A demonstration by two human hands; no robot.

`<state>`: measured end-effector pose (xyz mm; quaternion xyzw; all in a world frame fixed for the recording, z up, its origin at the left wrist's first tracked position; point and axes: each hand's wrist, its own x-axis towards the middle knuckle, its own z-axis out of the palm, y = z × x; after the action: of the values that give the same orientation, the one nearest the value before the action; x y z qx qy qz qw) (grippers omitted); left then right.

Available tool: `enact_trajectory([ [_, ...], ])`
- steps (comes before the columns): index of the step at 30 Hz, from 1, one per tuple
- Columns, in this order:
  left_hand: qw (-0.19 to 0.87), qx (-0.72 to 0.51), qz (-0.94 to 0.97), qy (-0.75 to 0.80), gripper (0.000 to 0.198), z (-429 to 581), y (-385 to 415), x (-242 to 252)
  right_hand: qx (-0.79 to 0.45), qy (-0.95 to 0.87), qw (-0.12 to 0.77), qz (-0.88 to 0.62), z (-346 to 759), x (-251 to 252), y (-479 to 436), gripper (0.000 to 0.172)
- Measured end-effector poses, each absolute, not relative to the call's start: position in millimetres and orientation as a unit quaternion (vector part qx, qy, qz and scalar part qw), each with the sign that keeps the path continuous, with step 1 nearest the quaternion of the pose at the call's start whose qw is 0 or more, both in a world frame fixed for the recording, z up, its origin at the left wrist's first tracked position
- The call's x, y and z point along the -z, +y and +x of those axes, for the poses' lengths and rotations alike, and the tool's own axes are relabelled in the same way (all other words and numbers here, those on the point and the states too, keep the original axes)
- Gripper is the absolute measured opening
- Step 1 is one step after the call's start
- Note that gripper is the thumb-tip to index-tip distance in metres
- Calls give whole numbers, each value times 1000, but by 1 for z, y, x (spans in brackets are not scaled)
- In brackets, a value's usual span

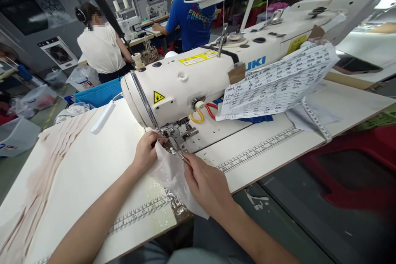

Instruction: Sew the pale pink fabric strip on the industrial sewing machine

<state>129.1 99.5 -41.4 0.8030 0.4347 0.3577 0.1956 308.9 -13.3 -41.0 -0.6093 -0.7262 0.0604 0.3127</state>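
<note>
At the needle end of a white sewing machine (176,78), my left hand (147,150) is closed, its fingers pinching the edge of a thin pale pink fabric piece (171,177). The fabric hangs down over the table's front edge toward my lap. Just to the right, my right hand (206,181) is closed around slim metal tweezers (180,155), which point at the presser foot area. A small white bit (172,151) shows by their tips; I cannot tell what it is. My fingers partly hide the fabric edge.
Pale pink fabric strips (58,152) lie along the table's left side. A white lamp bar (103,117) stands near them. Handwritten paper (275,84) hangs on the machine's right. Measuring tapes (256,150) run along the front edge. Two people sit beyond the machine.
</note>
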Motion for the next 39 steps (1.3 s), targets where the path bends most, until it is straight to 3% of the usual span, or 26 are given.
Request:
enact_trajectory([
  [7,199,-350,802,441,21,131,101,40,-44,-733,260,-627,303,42,-2,28],
  [23,187,-343,809,440,20,131,102,40,-43,-738,252,-625,301,41,1,28],
  [33,81,-316,845,423,12,134,101,39,-37,-743,211,-634,300,38,0,27],
  [39,127,-321,829,440,16,130,102,39,-38,-738,224,-635,300,38,-1,25],
])
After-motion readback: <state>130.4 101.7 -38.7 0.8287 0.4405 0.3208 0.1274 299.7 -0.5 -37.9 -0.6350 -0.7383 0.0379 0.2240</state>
